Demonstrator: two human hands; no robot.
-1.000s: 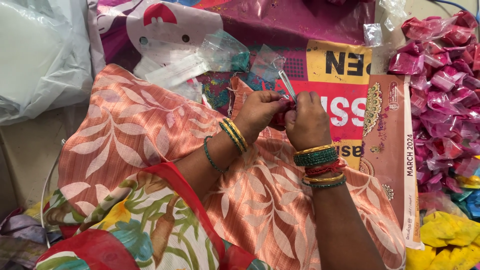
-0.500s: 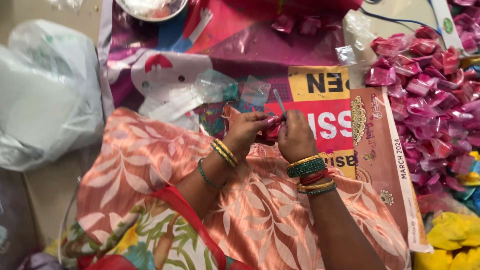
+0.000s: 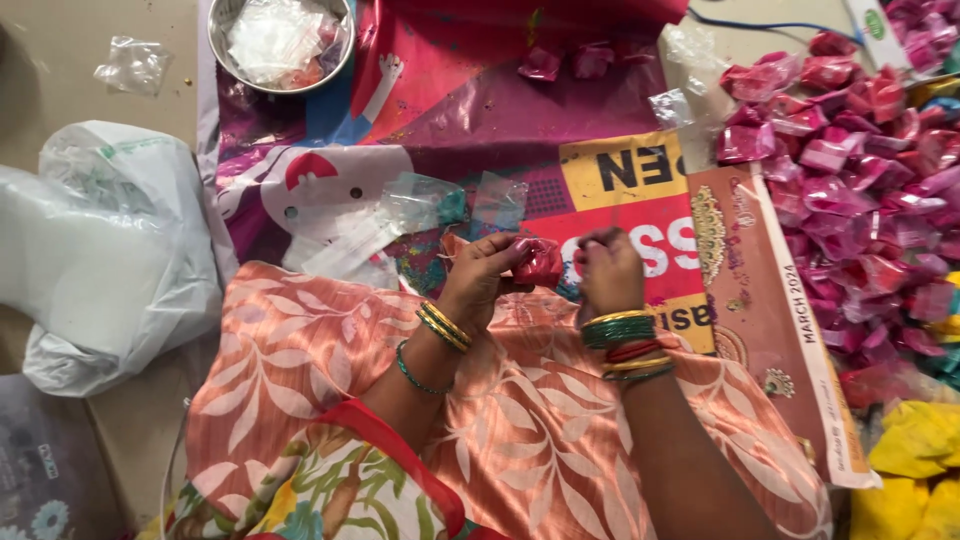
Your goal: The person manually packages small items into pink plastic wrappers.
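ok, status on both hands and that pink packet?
Left hand pinching small pink packet over the lap. Right hand closed beside it, contact unclear. Empty clear pouches just ahead; heap of pink packets off to the right, nothing blocking.

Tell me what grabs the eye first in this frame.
The heap of pink and red wrapped packets filling the upper right. At centre, the left hand pinches one small pink packet while the right hand is closed beside it, both wrists stacked with bangles. A steel bowl of clear plastic sits top left, above a big white plastic bag.
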